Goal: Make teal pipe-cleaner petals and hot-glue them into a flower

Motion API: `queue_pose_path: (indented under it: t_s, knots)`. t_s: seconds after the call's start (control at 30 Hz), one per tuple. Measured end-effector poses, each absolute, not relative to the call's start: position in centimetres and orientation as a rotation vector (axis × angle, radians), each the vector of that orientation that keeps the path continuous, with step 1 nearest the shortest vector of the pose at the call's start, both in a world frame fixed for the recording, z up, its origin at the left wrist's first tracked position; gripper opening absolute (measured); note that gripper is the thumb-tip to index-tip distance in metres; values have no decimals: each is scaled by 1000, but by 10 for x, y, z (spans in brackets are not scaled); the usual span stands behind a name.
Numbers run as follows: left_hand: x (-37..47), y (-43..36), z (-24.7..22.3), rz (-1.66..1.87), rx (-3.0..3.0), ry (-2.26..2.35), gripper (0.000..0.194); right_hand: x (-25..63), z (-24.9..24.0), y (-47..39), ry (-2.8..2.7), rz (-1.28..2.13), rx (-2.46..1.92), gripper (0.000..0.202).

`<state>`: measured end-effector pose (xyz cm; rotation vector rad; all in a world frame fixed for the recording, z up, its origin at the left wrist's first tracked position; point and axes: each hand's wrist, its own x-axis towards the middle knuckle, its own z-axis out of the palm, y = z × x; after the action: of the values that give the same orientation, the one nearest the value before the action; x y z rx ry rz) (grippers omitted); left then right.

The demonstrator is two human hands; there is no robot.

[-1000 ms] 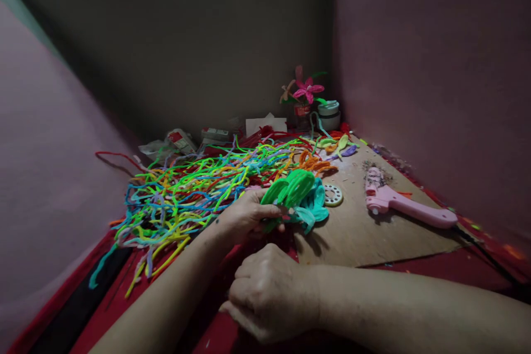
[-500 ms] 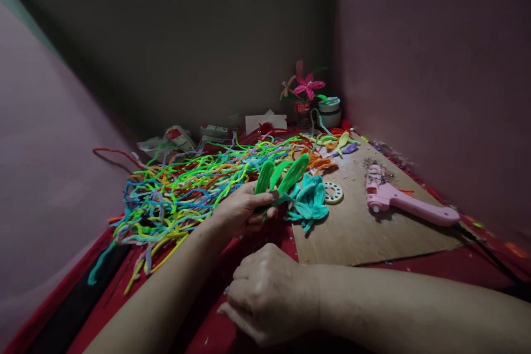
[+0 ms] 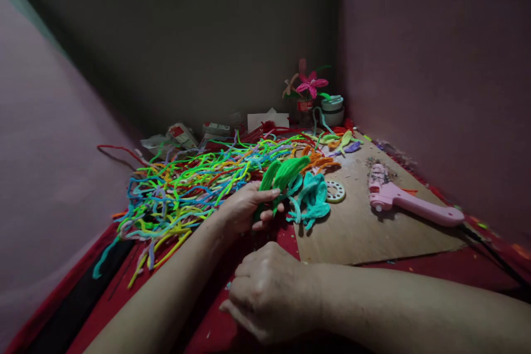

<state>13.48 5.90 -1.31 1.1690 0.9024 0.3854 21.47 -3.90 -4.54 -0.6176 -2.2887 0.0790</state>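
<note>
Between the thumb and fingers of my left hand (image 3: 249, 206) are several green pipe-cleaner leaves (image 3: 286, 173), fanned upward. Just right of them, turquoise pipe-cleaner petals (image 3: 314, 199) lie on the edge of a brown board (image 3: 357, 238). Lower down, my right hand (image 3: 265, 290) rests near the red cloth (image 3: 207, 315), its fingers curled into a fist with the back of the hand toward me. Whatever it may hold is hidden. A large heap of coloured pipe cleaners (image 3: 186, 182) spreads behind and left of my left hand.
A pink hot glue gun (image 3: 415, 204) lies on the board, its black cord (image 3: 493, 257) trailing right. Near it sits a round disc with holes (image 3: 336, 192). At the back stand a pink pipe-cleaner flower (image 3: 312, 84) and a lidded pot (image 3: 332, 110). Walls close in on both sides.
The green leaves have turned and bunched closer together in my left hand. My right hand stays almost where it was, and the view has shifted slightly.
</note>
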Motion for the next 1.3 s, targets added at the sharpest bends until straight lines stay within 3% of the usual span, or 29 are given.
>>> queue_pose_path:
  t_s: [0.17,0.33,0.47,0.6,0.73,0.93,1.17,1.3]
  knots:
    - [134,59,-12,500,1265,911,20,215,-47,-40,-2275,82,-616,28]
    - [136,53,-7,663,1730,1218,43,217,-50,-41,-2271,117,-589,28]
    - [125,51,-5,690,2479,1500,29,219,-50,-43,-2295,190,-588,23]
    - [107,43,1,510,2685,1717,28,220,-49,-43,-2326,264,-555,25]
    - [80,25,17,645,2567,1627,21,221,-50,-44,-2337,291,-580,27]
    - [23,-18,37,941,1723,1541,18,223,-51,-45,-2353,356,-576,26]
    - [-20,-77,22,692,1258,1314,14,221,-55,-44,-2383,389,-598,26]
    - [-32,-81,14,642,1335,1423,17,219,-55,-43,-2381,388,-619,26]
